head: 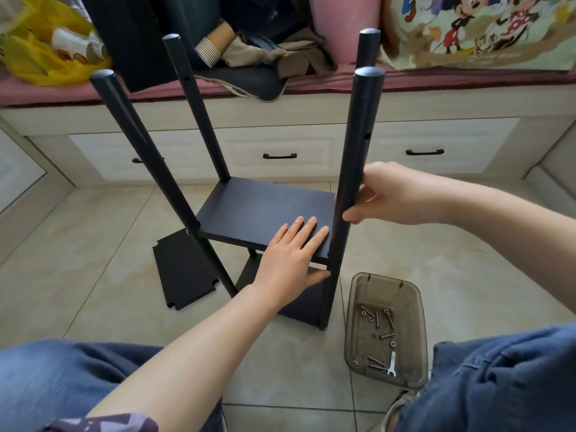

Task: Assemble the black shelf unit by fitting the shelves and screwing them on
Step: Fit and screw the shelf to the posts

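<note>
The black shelf unit (140, 145) stands on the tiled floor (103, 232) in the middle of the frame, its four posts rising towards the top. A shelf (258, 210) sits between the posts partway up, above the bottom shelf (299, 304).

The left hand (290, 257) lies flat on the shelf's near right corner with its fingers straight and together. Its thumb reaches under the front edge and may be touching the underside, though that is hard to make out.

The right hand (392, 194) grips the near right post (352, 145) just above the shelf. Its fingers are curled round the far side of the post and its thumb is on the near side.

A loose shelf panel (184, 269) lies flat on the floor at lower left of the unit. At lower right, just beside the post's foot, a plastic tray (417, 338) holds screws (377, 322) and a small spanner (392, 364).
</note>
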`<action>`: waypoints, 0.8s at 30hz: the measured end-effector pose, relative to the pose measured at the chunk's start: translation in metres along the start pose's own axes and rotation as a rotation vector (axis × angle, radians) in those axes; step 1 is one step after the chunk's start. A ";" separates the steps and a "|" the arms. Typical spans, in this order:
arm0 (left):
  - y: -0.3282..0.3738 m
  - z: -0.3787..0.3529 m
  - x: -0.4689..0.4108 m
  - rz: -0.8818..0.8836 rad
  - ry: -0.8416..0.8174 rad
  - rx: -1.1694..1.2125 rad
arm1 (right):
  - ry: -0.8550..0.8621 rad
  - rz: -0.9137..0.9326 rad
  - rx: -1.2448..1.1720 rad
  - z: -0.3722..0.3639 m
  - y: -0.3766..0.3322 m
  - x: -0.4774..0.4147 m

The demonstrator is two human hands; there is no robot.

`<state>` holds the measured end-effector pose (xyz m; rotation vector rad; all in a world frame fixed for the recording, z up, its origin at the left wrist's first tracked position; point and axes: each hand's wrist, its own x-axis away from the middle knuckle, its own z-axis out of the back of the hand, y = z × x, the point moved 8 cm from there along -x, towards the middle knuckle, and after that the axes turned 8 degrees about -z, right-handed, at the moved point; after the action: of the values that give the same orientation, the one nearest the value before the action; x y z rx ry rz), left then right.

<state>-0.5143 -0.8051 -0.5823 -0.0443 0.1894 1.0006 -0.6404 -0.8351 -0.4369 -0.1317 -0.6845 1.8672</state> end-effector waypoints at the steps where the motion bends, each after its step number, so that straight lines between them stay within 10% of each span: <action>1: 0.001 0.000 0.000 0.018 0.014 -0.004 | -0.002 0.002 0.003 0.000 -0.002 0.000; 14: 0.011 0.001 0.009 0.101 0.368 -0.092 | 0.066 0.029 -0.206 -0.009 0.012 0.012; 24: 0.014 0.001 0.012 0.112 0.444 -0.070 | -0.113 -0.438 -0.181 -0.078 0.148 0.037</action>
<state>-0.5198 -0.7877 -0.5825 -0.3243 0.5681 1.1000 -0.7465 -0.8076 -0.5690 0.0087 -0.8831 1.3999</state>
